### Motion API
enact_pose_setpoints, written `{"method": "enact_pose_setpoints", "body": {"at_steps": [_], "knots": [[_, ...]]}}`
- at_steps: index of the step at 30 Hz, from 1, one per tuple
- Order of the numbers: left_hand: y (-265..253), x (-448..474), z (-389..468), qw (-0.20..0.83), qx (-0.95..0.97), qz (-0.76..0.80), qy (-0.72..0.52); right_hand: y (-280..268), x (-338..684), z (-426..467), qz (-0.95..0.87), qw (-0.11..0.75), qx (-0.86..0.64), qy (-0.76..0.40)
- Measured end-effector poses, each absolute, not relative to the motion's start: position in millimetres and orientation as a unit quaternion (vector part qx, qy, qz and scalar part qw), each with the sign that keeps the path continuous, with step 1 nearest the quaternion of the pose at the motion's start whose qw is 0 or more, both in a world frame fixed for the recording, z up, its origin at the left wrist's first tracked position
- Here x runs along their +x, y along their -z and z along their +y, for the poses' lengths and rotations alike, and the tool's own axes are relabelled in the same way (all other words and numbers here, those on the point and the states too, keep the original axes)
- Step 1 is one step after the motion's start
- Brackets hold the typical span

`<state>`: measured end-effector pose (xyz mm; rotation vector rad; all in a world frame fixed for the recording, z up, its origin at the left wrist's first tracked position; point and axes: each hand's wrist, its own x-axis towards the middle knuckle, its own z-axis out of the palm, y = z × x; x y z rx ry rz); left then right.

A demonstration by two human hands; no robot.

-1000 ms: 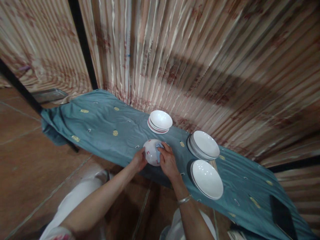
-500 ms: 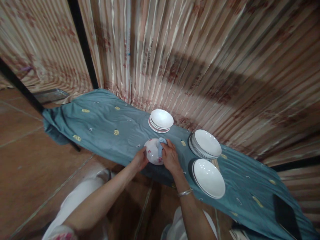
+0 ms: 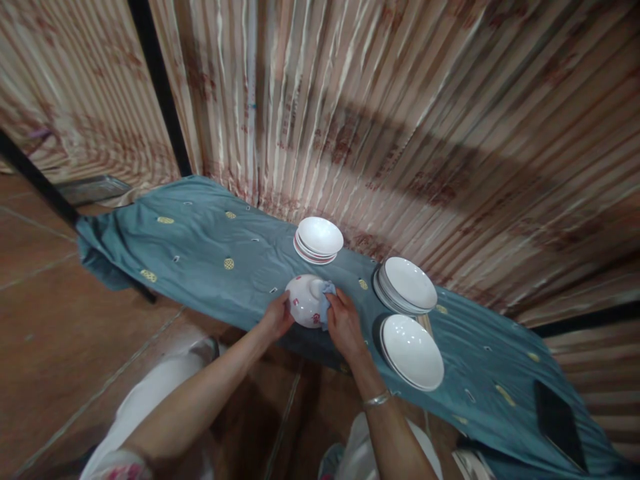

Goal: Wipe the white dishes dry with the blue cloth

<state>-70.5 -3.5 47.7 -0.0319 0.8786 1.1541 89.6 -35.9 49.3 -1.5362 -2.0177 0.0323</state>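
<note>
A white bowl (image 3: 303, 303) with red flower marks is tipped so that its outside and foot ring face me. My left hand (image 3: 278, 316) grips its left rim, with fingers partly hidden behind it. A pale blue cloth (image 3: 325, 305) is pinched in my right hand (image 3: 343, 323) and pressed against the bowl's right side. Just beyond the bowl, a short stack of white bowls (image 3: 320, 236) with red-banded edges sits on the cloth-covered table.
Two stacks stand to the right: white plates (image 3: 411, 285) behind and deep white dishes (image 3: 413, 353) in front. A dark flat object (image 3: 560, 421) lies at the right end of the green tablecloth (image 3: 200, 230). Black poles (image 3: 163, 93) and a striped curtain (image 3: 400, 133) border the table.
My right hand and the cloth have slid from near the bowl's foot ring towards its right edge. My left hand keeps its grip. The whole view has shifted slightly.
</note>
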Motion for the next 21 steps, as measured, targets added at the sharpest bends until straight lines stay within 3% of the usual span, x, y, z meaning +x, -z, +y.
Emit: {"method": "enact_pose_setpoints", "body": {"at_steps": [13,21], "knots": [[-51.7,-70.7,-5.6,0.754,0.004,0.387,-0.531,-33.5,57.9,-68.6,-0.831,0.259,-0.476,0.123],[-50.9,-68.3,-5.8,0.745,-0.002,0.384,-0.545,-39.7,44.6,-46.5,-0.807,0.226,-0.520,0.164]]}}
